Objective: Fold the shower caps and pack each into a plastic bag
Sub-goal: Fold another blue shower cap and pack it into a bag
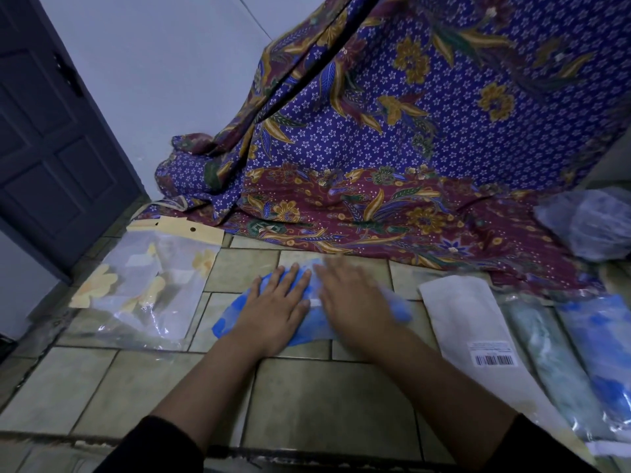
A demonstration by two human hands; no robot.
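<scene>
A blue shower cap (228, 317) lies flattened on the tiled floor in the middle of the view. My left hand (273, 303) presses flat on its left half with fingers straight and spread. My right hand (351, 295) lies flat on its right half, slightly blurred; blue plastic shows past its little-finger side. To the left lies a clear plastic bag (150, 285) with yellow flowers and a cream header strip. On the right lie a white packet (467, 322) with a barcode label and packed bags (580, 356) holding pale green and blue caps.
A purple and maroon batik cloth (392, 148) hangs and spreads across the floor behind the cap. A crumpled clear plastic heap (587, 223) sits at the far right. A dark door (58, 138) stands at the left. Bare tiles (324, 397) lie between my forearms.
</scene>
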